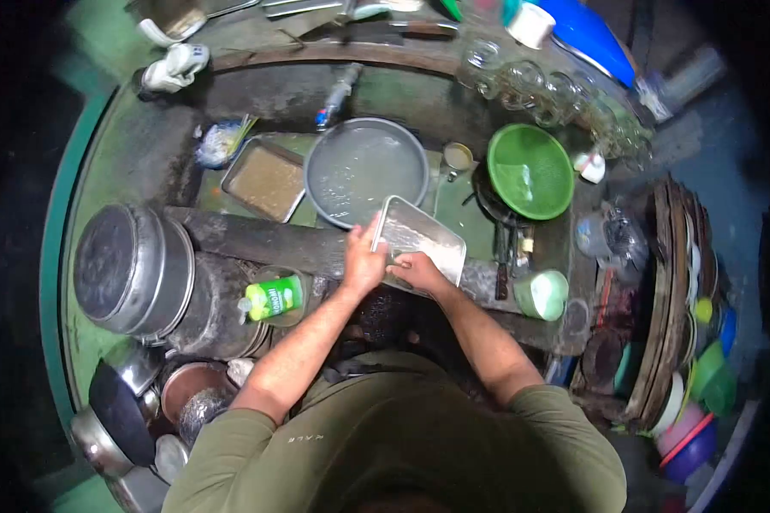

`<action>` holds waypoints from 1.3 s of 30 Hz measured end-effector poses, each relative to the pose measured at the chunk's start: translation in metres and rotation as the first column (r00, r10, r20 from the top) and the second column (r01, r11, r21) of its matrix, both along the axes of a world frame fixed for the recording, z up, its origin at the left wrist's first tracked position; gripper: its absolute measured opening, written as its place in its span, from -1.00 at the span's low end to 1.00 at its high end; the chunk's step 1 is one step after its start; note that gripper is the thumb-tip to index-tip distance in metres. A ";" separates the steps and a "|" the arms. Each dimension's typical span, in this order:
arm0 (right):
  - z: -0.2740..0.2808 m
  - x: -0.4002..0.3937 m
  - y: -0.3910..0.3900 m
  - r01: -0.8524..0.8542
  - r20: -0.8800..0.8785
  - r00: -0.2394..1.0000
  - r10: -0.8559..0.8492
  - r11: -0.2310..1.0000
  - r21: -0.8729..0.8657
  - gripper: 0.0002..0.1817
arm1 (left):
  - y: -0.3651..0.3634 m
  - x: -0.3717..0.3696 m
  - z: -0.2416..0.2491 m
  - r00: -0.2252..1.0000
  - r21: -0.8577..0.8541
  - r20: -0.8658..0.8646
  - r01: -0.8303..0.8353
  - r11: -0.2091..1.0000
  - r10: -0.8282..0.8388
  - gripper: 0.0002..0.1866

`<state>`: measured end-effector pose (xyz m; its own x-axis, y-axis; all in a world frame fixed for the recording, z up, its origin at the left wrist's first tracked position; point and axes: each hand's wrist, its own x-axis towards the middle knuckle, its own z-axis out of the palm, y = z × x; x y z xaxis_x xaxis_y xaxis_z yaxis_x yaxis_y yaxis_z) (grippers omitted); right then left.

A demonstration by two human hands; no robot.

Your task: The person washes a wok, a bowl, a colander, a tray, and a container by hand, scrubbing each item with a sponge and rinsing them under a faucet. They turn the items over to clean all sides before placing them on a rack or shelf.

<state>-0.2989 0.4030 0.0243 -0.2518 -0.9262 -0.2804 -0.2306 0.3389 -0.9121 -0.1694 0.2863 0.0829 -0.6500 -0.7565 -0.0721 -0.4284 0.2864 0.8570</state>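
A rectangular steel tray [428, 239] is tilted over the front edge of the wash area. My left hand [364, 261] grips its left rim, thumb over the edge. My right hand [419, 272] presses against the tray's lower inside surface, fingers closed; whether it holds a scrubber I cannot tell. Just behind the tray sits a round metal basin [364, 171] with soapy water.
A second rectangular tray [265, 179] with brownish water lies left of the basin. A green colander [530, 171] stands at the right, glass jars [556, 94] behind it. A green soap bottle [274, 297] and a large steel pot [133, 269] are at left. Stacked plates [676, 308] stand at right.
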 end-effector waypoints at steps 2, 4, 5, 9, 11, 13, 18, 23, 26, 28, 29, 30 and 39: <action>-0.041 -0.021 0.031 0.013 -0.152 0.988 -0.012 1.000 0.004 -0.72 | -0.002 0.001 0.005 1.000 0.034 0.027 0.014 0.999 -0.015 -0.42; -0.037 -0.031 0.042 -0.043 -0.424 0.898 0.118 0.982 0.182 -0.66 | -0.001 0.002 0.012 0.998 0.035 0.029 0.047 0.998 -0.048 -0.41; -0.038 -0.031 0.041 -0.021 -0.457 0.883 0.105 0.983 0.185 -0.65 | 0.000 0.003 0.016 0.998 0.028 0.043 0.054 0.998 -0.055 -0.41; -0.040 -0.035 0.007 0.522 -0.556 0.732 -0.393 0.849 0.087 -0.71 | 0.003 -0.001 0.028 0.996 0.037 0.046 0.073 0.997 -0.074 -0.42; -0.027 -0.022 -0.019 0.547 -0.499 0.726 -0.473 0.837 0.003 -0.72 | 0.010 0.000 0.031 0.998 0.023 0.047 0.049 0.999 -0.050 -0.43; -0.009 0.001 -0.045 0.505 -0.400 0.715 -0.574 0.819 -0.273 -0.73 | 0.009 0.000 0.025 0.996 0.015 0.060 0.071 0.997 -0.072 -0.42; -0.005 0.027 -0.063 0.172 -0.180 0.940 -0.291 0.857 -0.486 -0.83 | 0.013 0.002 0.036 0.998 0.198 -0.047 0.046 0.979 -0.037 -0.40; 0.002 -0.013 -0.001 -0.316 -0.125 0.931 0.342 0.930 0.189 -0.69 | 0.020 -0.002 0.009 0.974 0.338 -0.184 -0.062 0.939 0.130 -0.46; 0.054 -0.030 0.047 -0.284 -0.114 0.950 0.291 0.956 0.075 -0.57 | 0.016 -0.006 0.019 0.969 0.472 -0.129 -0.128 0.872 0.212 -0.44; 0.038 -0.039 0.063 -0.373 -0.327 0.839 0.435 0.898 0.235 -0.43 | 0.003 -0.007 0.021 0.984 0.592 -0.116 -0.043 0.805 0.137 -0.43; 0.039 -0.051 0.073 -0.403 -0.335 0.842 0.423 0.906 0.131 -0.43 | -0.004 -0.009 0.020 0.994 0.596 -0.075 -0.014 0.803 0.073 -0.46; 0.040 -0.066 0.075 -0.400 -0.265 0.860 0.437 0.898 0.185 -0.44 | -0.012 -0.014 0.019 0.999 0.598 -0.040 0.017 0.801 0.008 -0.48; 0.147 -0.163 0.067 0.144 0.020 0.990 -0.143 0.976 -0.164 -0.65 | 0.002 -0.066 0.039 0.934 -0.221 -0.156 0.283 0.933 -0.320 -0.53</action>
